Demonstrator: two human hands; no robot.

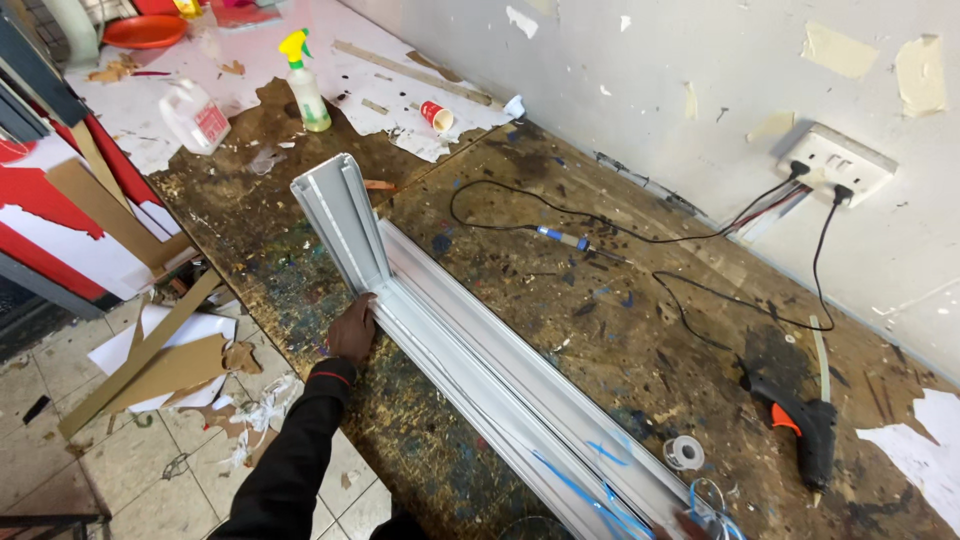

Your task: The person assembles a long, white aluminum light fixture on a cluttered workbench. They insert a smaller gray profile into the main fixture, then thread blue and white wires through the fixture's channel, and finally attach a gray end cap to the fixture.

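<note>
Grey aluminium makes up the long frame (500, 390) that lies across the stained workbench (600, 300), running from ten o'clock down to five o'clock. The left hand (352, 330) closes on the frame's near edge, just below the short upright piece (340, 220) at its far end. The right hand (685, 524) barely shows at the bottom edge beside blue film strips (600, 490); whether it grips cannot be told. A black glue gun (805, 430) lies at four o'clock, a roll of tape (684, 452) beside the frame.
</note>
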